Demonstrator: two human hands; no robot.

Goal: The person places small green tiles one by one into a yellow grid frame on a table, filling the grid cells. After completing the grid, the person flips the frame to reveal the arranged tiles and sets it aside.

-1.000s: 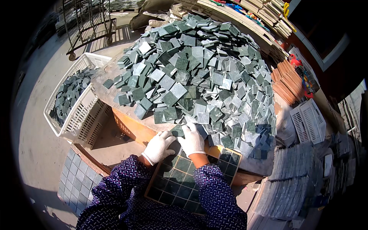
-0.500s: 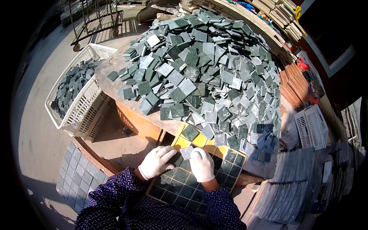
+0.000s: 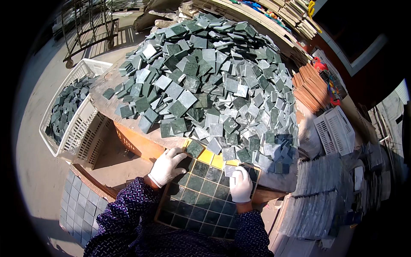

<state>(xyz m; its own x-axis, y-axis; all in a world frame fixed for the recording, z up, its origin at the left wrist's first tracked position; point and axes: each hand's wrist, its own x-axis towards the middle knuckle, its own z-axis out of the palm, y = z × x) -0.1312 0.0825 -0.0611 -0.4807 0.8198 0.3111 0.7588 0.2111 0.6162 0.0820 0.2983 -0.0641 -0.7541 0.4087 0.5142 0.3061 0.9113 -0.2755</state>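
Observation:
A shallow tray (image 3: 157,214) with a yellow base and thin dividers lies tilted in front of me, most of its squares filled with dark green stone tiles (image 3: 195,183). My left hand (image 3: 165,168), in a white knit glove, rests at its upper left corner, thumb and fingers apart beside a dark tile (image 3: 186,163). A pale grey square tile (image 3: 229,170) is pinched in my gloved right hand (image 3: 241,185) over the upper right squares. Bare yellow base (image 3: 208,156) shows along the far row, where a loose green tile (image 3: 195,148) lies.
A big heap of loose tiles (image 3: 205,81) covers the table beyond the tray. White crates (image 3: 72,141) with tiles stand at left, beside a laid tile sheet (image 3: 79,205). Stacked tile sheets (image 3: 308,214), an empty-looking white crate (image 3: 336,130) and reddish boards (image 3: 310,88) are at right.
My right hand has carried the pale tile rightward across the tray, away from my left hand. The left hand stays at the upper left corner. The whole view has shifted slightly.

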